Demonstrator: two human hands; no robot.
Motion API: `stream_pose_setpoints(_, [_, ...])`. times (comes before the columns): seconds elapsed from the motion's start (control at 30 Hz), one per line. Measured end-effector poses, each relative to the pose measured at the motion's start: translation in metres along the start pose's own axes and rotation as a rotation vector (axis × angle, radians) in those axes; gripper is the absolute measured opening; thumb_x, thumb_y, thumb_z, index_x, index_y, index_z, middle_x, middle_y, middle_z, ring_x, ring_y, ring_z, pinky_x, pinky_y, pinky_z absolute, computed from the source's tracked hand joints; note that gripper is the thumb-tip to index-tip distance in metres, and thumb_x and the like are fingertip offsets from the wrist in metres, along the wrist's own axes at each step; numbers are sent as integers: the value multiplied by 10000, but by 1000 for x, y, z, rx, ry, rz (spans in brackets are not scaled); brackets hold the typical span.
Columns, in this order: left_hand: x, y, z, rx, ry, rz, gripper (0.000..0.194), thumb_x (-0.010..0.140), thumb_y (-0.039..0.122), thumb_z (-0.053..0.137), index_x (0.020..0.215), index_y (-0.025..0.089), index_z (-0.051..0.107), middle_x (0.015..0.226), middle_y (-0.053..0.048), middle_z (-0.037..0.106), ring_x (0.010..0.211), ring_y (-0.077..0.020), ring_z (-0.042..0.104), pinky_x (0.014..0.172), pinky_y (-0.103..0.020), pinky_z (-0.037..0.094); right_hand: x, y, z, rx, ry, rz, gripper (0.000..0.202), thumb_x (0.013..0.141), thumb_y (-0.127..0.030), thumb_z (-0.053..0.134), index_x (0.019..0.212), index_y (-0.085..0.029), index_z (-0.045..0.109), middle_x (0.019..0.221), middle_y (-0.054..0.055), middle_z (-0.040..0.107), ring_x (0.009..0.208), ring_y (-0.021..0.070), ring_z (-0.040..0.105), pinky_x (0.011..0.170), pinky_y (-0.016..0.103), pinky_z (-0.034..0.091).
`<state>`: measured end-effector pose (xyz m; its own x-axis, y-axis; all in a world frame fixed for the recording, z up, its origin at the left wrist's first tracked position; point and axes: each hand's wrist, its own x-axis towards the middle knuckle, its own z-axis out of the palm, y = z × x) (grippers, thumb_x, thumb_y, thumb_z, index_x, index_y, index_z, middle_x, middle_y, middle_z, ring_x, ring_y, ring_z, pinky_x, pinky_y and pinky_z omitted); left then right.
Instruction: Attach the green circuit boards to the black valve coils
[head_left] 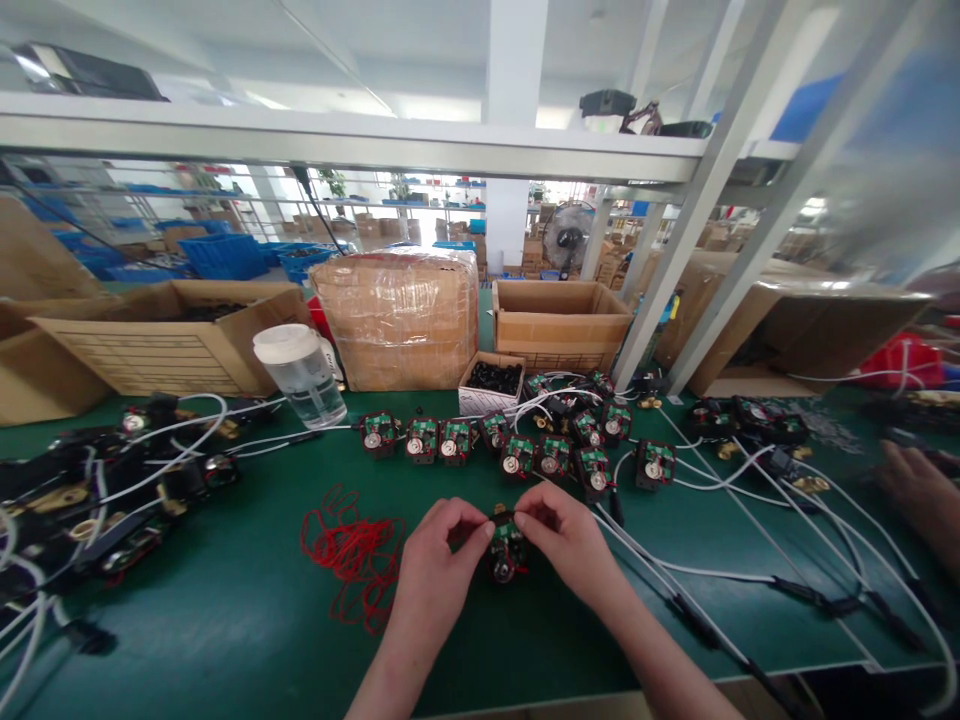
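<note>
Near the front middle of the green table, a small black device [506, 562] with a green circuit board and a round metal part sits between my hands. My left hand [448, 550] pinches its upper left edge with thumb and forefinger. On the opposite side, the thumb and forefinger of my right hand [561, 535] close on its upper right edge. A brass piece shows at the top of the device, between the fingertips. To the left of my left hand lies a tangle of red wires [356, 555]. Several similar devices [517, 456] stand in rows beyond my hands.
White cables [720, 570] with black connectors spread across the right side. More black assemblies [120, 500] pile up at left. A water bottle [300, 375], a small box of black parts [491, 380] and cardboard boxes [397, 320] line the back. Another person's hand [919, 490] is at far right.
</note>
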<state>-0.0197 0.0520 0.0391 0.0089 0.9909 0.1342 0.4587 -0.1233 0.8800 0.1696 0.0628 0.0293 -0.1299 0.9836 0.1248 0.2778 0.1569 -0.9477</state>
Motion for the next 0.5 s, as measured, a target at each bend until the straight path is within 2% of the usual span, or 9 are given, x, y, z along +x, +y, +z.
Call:
stream_pose_setpoints(0.23, [-6,-6,5,-66,16,-22,154,851,371,615,783,238,649,807,-5,650,774,-205,647,740,-311,511,-7,9,-1,-69,16,-30,104,865,-269,640,941,-206,671,764,-18,597,673,153,555,630,277,441])
stream_pose_setpoints(0.37, [-7,-6,5,-71,24,-23,160,855,376,608,785,236,643,806,-4,644,773,-203,647,747,-314,520,-8,5,-2,-16,0,0,160,941,-322,547,959,-204,654,747,-23,592,638,142,549,597,266,440])
stream_pose_setpoints(0.5, [-6,-4,4,-61,35,14,164,855,366,608,761,235,636,783,5,624,765,-194,634,738,-300,508,-6,-3,-1,-105,20,-82,98,881,-218,599,945,-207,672,842,-3,603,732,154,575,670,277,469])
